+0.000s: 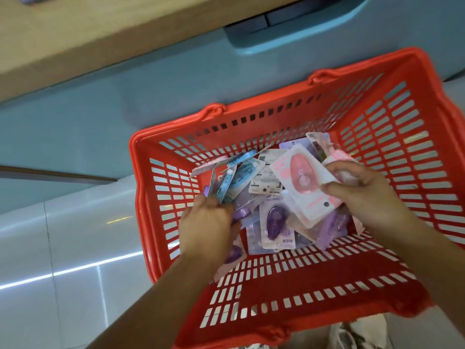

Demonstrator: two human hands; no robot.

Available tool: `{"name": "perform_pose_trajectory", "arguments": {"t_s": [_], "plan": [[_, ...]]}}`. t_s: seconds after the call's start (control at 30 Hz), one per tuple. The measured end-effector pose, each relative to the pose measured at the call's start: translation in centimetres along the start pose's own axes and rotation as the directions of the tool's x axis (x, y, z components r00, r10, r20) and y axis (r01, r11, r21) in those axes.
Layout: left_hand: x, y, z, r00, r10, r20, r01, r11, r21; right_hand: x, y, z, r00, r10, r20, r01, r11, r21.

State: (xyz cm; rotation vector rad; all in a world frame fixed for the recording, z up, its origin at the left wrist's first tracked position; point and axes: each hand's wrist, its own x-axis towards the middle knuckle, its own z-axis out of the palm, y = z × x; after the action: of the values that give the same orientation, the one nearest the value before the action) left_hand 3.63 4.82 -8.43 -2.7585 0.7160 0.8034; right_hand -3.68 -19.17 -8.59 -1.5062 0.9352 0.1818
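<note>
A red plastic shopping basket (392, 152) stands on the floor below me, holding several small blister packs of correction tape in blue, purple and pink. Inside it, my left hand (203, 227) grips a fanned bunch of blue packs (227, 182) at their lower ends. My right hand (364, 195) pinches a pink pack (299, 180) by its right edge, with more pink packs behind its fingers. A purple pack (276, 222) lies flat on the basket bottom between my hands.
The basket sits on glossy pale floor tiles (63, 248). A light blue cabinet base (125, 96) with a wooden top (75, 34) runs along the far side. A patterned shoe (357, 333) shows at the lower edge.
</note>
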Motion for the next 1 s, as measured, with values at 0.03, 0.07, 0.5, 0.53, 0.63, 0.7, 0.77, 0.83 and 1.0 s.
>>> {"name": "perform_pose_trajectory", "arguments": {"t_s": [0.03, 0.07, 0.5, 0.53, 0.63, 0.7, 0.77, 0.83, 1.0], "plan": [[0.1, -0.5, -0.1, 0.998, -0.015, -0.056, 0.018, 0.999, 0.04, -0.2, -0.2, -0.1, 1.0, 0.001, -0.023, 0.0, 0.999, 0.042], [0.5, -1.0, 0.0, 0.997, -0.05, -0.062, 0.054, 0.997, 0.06, -0.4, -0.3, -0.1, 0.999, 0.008, -0.044, -0.005, 0.997, 0.075], [-1.1, -1.7, -0.8, 0.982, -0.189, -0.027, 0.173, 0.94, -0.293, -3.8, -0.2, 0.9, 0.999, -0.033, -0.023, 0.032, 0.999, -0.043], [-2.4, -1.9, -1.8, 0.98, -0.185, -0.072, 0.149, 0.923, -0.354, -4.2, -0.5, 1.0, 0.999, -0.007, -0.04, 0.005, 0.999, -0.047], [-5.9, -1.5, -4.9, 0.971, -0.15, -0.185, 0.056, 0.897, -0.439, -5.8, -1.9, 2.1, 0.999, 0.028, -0.04, -0.03, 0.998, -0.047], [-7.3, -0.4, -7.0, 0.971, -0.113, -0.211, 0.001, 0.884, -0.468, -6.9, -3.5, 3.3, 0.999, 0.047, -0.014, -0.047, 0.999, -0.008], [-8.1, 0.9, -9.0, 0.976, -0.033, -0.217, -0.075, 0.88, -0.469, -7.8, -5.3, 4.3, 0.998, 0.065, -0.026, -0.064, 0.996, 0.057], [-8.7, 2.1, -10.4, 0.977, 0.066, -0.202, -0.144, 0.905, -0.4, -8.5, -7.4, 4.9, 0.991, 0.131, -0.04, -0.122, 0.977, 0.176], [-9.3, 2.4, -14.2, 0.944, 0.201, -0.262, -0.285, 0.895, -0.343, -9.0, -11.6, 2.2, 0.965, 0.223, 0.142, -0.264, 0.816, 0.514]]}}
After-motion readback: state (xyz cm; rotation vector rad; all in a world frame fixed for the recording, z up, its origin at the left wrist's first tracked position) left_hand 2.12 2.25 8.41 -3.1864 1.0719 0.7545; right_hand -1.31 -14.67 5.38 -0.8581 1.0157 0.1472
